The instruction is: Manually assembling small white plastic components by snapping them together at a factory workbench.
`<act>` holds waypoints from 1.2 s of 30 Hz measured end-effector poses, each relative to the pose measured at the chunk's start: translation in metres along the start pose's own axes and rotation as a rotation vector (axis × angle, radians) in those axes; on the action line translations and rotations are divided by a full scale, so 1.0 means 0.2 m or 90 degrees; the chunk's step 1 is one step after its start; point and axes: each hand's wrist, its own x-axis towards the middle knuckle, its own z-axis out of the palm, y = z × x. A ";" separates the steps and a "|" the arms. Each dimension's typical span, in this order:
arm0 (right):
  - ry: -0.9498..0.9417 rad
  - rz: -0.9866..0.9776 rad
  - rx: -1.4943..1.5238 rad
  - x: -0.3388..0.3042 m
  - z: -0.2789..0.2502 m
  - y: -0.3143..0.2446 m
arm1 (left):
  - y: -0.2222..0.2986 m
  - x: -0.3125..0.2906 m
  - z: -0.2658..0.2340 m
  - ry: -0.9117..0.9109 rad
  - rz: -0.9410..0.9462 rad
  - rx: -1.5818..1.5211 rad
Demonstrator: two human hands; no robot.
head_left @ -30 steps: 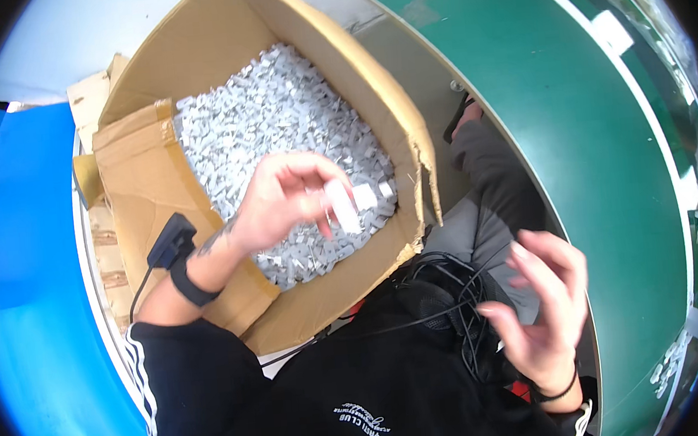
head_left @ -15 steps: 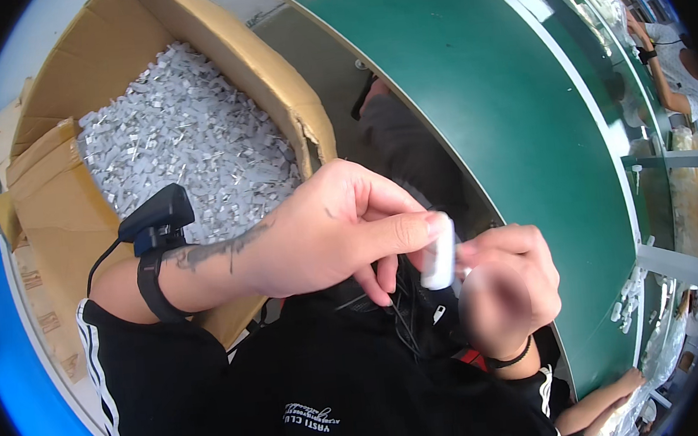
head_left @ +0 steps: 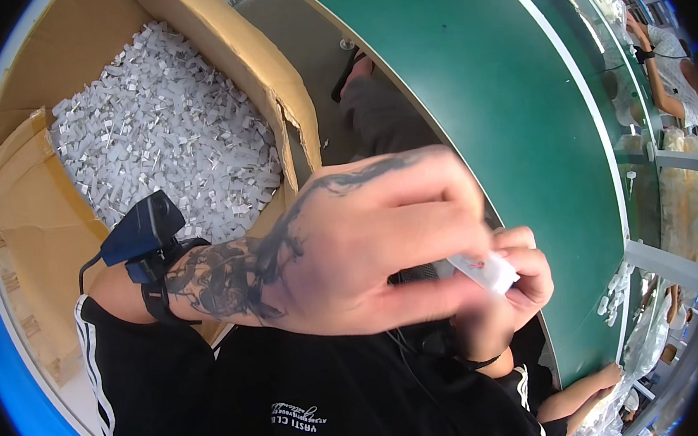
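A small white plastic part with a tiny red spot is between my two hands, in front of my chest. The thumb and fingers of my left hand close on it from the left, back of the hand upward and partly blurred. My right hand pinches the part's other end with curled fingers. Some of the right hand is hidden behind the left hand and smeared. To the left, a large open cardboard box holds a heap of small whitish plastic pieces with metal bits.
A green-topped table with a pale rim line curves along the right. Several small white parts lie near its far edge beside clear plastic bags. A co-worker's forearm rests at the lower right; another person is across the table.
My left hand has rolled over so its back faces up, tilting the white part, whose red spot now shows. The right hand stays close by. The view has shifted slightly.
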 end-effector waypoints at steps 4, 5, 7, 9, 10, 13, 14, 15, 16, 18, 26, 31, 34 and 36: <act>0.003 0.115 0.122 -0.03 0.02 0.00 | -0.02 -0.05 0.04 0.000 -0.011 0.031; 0.002 0.128 0.133 -0.03 0.03 0.00 | -0.03 -0.06 0.05 0.022 -0.022 -0.008; -0.009 0.120 0.121 -0.04 0.01 0.00 | -0.05 -0.05 0.07 0.028 -0.006 -0.022; -0.022 0.114 0.114 -0.05 0.00 0.00 | -0.06 -0.05 0.08 0.036 0.008 -0.032; -0.026 0.115 0.116 -0.05 0.00 0.00 | -0.06 -0.05 0.09 0.035 -0.007 -0.040; -0.024 0.121 0.129 -0.04 0.00 -0.01 | -0.05 -0.06 0.10 0.041 -0.062 -0.065; -0.024 0.124 0.129 -0.04 0.00 -0.01 | -0.05 -0.06 0.10 0.042 -0.064 -0.067; -0.029 0.128 0.132 -0.04 0.00 -0.01 | -0.05 -0.06 0.10 0.040 -0.067 -0.076; -0.033 0.130 0.134 -0.04 0.00 -0.01 | -0.06 -0.07 0.10 0.038 -0.068 -0.085; -0.036 0.143 0.135 -0.04 0.00 -0.02 | -0.07 -0.08 0.10 0.040 -0.065 -0.094; -0.026 0.261 0.234 -0.06 0.08 -0.03 | -0.08 -0.08 0.10 0.050 -0.075 -0.104; -0.058 0.261 0.297 -0.05 0.09 -0.03 | -0.08 -0.09 0.10 0.040 -0.070 -0.047; -0.075 0.227 0.313 -0.03 0.08 -0.01 | -0.09 -0.09 0.11 0.075 -0.042 0.105; -0.108 0.182 0.335 -0.02 0.07 0.02 | -0.11 -0.10 0.13 0.078 -0.002 0.175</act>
